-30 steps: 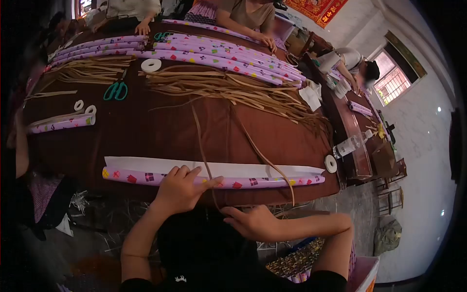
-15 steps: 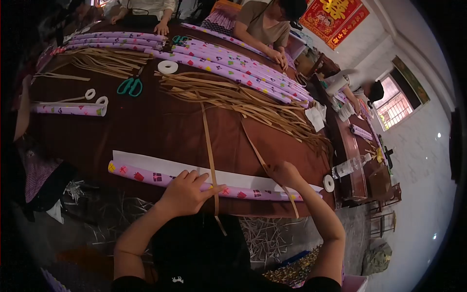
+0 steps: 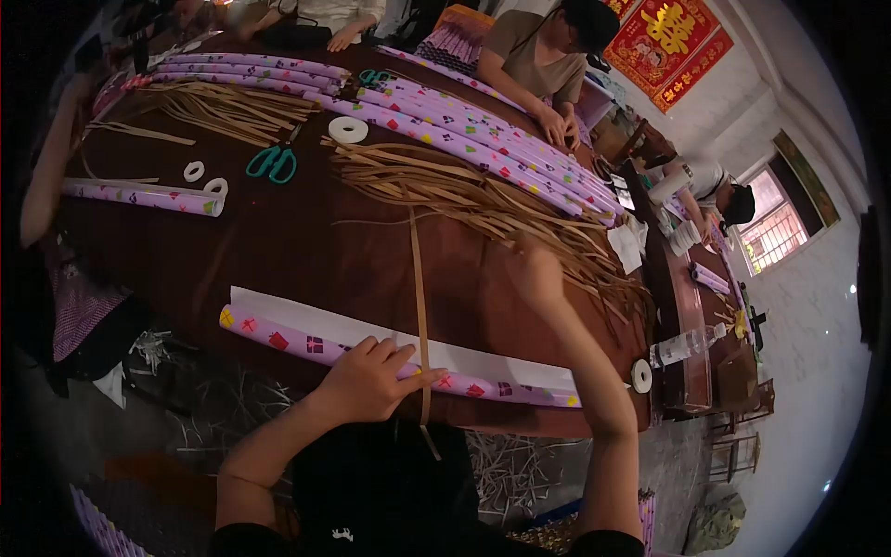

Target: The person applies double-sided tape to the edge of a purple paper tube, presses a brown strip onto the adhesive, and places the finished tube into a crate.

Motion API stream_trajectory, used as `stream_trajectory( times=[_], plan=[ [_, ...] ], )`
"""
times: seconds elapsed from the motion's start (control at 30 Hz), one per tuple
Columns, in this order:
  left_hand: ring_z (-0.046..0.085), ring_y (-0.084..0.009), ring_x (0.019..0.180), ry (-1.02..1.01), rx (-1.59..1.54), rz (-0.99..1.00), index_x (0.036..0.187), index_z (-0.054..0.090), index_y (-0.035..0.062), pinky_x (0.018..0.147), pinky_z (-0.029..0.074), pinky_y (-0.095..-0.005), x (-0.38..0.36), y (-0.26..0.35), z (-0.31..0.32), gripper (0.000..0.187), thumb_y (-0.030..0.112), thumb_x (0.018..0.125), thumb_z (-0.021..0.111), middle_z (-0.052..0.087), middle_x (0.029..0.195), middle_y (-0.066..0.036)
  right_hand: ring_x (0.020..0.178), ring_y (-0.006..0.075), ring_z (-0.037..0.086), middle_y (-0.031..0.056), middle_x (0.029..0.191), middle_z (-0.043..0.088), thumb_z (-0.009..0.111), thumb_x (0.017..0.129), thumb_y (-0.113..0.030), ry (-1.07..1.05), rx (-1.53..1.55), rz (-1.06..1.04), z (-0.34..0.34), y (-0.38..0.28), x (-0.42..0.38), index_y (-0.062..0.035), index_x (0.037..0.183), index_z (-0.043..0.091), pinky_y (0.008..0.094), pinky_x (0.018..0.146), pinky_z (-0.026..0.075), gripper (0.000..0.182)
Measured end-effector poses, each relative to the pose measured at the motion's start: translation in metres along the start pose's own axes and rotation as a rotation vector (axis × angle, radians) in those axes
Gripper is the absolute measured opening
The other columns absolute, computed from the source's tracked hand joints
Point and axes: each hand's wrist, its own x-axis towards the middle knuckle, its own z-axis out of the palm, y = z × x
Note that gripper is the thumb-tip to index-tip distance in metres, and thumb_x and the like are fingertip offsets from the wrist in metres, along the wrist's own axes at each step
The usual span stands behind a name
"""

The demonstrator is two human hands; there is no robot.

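Note:
A partly rolled sheet of gift wrapping paper (image 3: pixel 297 345), purple with small gift prints and a white inside, lies along the table's near edge. My left hand (image 3: pixel 367 379) is closed over its middle, with one digit stretched across a flat brown strip (image 3: pixel 419 288). That strip crosses over the roll and hangs past the table edge. My right hand (image 3: pixel 538 277) is raised beyond the paper's right part, beside a heap of brown strips (image 3: pixel 445 190). Motion blurs its fingers, so whether it holds anything cannot be made out.
Finished purple rolls (image 3: pixel 483 139) lie behind the strips. Green-handled scissors (image 3: pixel 272 163), a white tape roll (image 3: pixel 348 130) and another tape roll (image 3: pixel 641 376) are on the table. A plastic bottle (image 3: pixel 685 345) lies at right. A co-worker (image 3: pixel 538 65) works across the table.
My right hand has moved up and away from the paper toward the strip heap; the strip it had over the roll's right part no longer lies there. My left hand stays on the roll.

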Motion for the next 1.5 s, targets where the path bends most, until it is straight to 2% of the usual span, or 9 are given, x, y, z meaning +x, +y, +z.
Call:
stream_trajectory(
  times=[0.33,0.43,0.63,0.8,0.9,1.03,1.17,1.33,1.5],
  plan=[
    [0.056,-0.0260,0.081,-0.071,-0.007,0.036,0.137,0.053,0.0292,0.073,0.046,-0.0356,0.001,-0.002,-0.008,0.057,0.018,0.082,0.064,0.065,0.106,-0.013,0.080,0.0325,0.069,0.0211,0.085,0.069,0.072,0.080,-0.023,-0.416,0.372,-0.105,0.071,-0.085,0.016,0.0036,0.093,0.065,0.0400,0.067,0.055,0.031],
    [0.055,-0.0283,0.082,-0.014,-0.129,-0.002,0.134,0.047,0.0161,0.074,0.047,-0.0383,0.005,0.002,-0.010,0.061,0.014,0.077,0.070,0.062,0.103,-0.013,0.075,0.0151,0.067,0.0105,0.083,0.070,0.065,0.083,-0.015,-0.847,0.997,0.143,0.028,-0.082,0.010,-0.0005,0.092,0.065,0.0287,0.062,0.052,0.017],
    [0.055,-0.0335,0.084,-0.004,-0.224,-0.108,0.124,0.049,0.0026,0.076,0.047,-0.0416,-0.003,0.000,-0.001,0.062,0.017,0.070,0.077,0.056,0.096,-0.014,0.074,0.0128,0.063,0.0144,0.094,0.070,0.065,0.084,-0.006,-1.002,1.795,-0.272,-0.006,-0.076,0.004,-0.0018,0.089,0.064,0.0219,0.058,0.045,0.007],
    [0.057,-0.0371,0.088,-0.283,-0.171,-0.342,0.120,0.051,0.0023,0.076,0.046,-0.0466,0.012,0.015,-0.018,0.054,0.021,0.077,0.075,0.059,0.099,-0.018,0.045,0.0097,0.054,0.0118,0.068,0.068,0.061,0.078,-0.001,-1.181,1.900,-0.418,-0.052,-0.085,-0.022,-0.0026,0.079,0.061,0.0211,0.040,0.037,0.002],
    [0.060,-0.0358,0.085,-0.223,-0.124,-0.152,0.114,0.060,0.0049,0.077,0.048,-0.0435,0.002,0.004,-0.007,0.042,0.023,0.078,0.074,0.065,0.105,-0.016,0.043,0.0043,0.049,0.0073,0.066,0.066,0.064,0.082,-0.005,-1.258,1.722,-0.374,-0.072,-0.095,-0.058,-0.0027,0.085,0.055,0.0186,0.039,0.031,0.010],
    [0.055,-0.0293,0.079,-0.143,-0.136,-0.051,0.114,0.061,-0.0020,0.073,0.047,-0.0402,0.001,-0.008,0.003,0.083,0.054,0.057,0.083,0.066,0.106,-0.014,0.050,0.0031,0.047,0.0020,0.066,0.062,0.059,0.092,-0.011,-1.216,1.618,-0.172,-0.041,-0.104,-0.129,-0.0041,0.096,0.057,0.0187,0.044,0.030,0.008],
    [0.053,-0.0301,0.084,-0.138,-0.118,-0.052,0.114,0.062,-0.0015,0.076,0.044,-0.0402,0.010,0.005,-0.009,0.091,0.080,0.076,0.047,0.063,0.121,-0.016,0.055,0.0028,0.046,0.0001,0.069,0.061,0.057,0.096,-0.015,-1.215,1.564,0.111,-0.023,-0.092,-0.169,-0.0055,0.101,0.059,0.0189,0.049,0.031,0.011],
    [0.053,-0.0304,0.088,-0.143,-0.231,-0.059,0.119,0.062,0.0020,0.082,0.043,-0.0415,0.002,-0.004,-0.003,0.078,0.070,0.086,0.043,0.064,0.123,-0.013,0.055,0.0020,0.046,-0.0010,0.069,0.061,0.057,0.098,-0.017,-1.220,1.585,0.344,-0.007,-0.080,-0.188,-0.0061,0.100,0.059,0.0176,0.048,0.030,0.011],
    [0.053,-0.0292,0.086,-0.071,-0.128,-0.042,0.114,0.067,0.0032,0.082,0.045,-0.0397,0.004,-0.001,-0.002,0.034,0.024,0.090,0.054,0.066,0.120,-0.011,0.051,0.0054,0.049,0.0019,0.072,0.064,0.057,0.098,-0.021,-1.268,1.462,0.338,-0.013,-0.082,-0.187,-0.0067,0.101,0.059,0.0200,0.045,0.034,0.015]
  ],
)
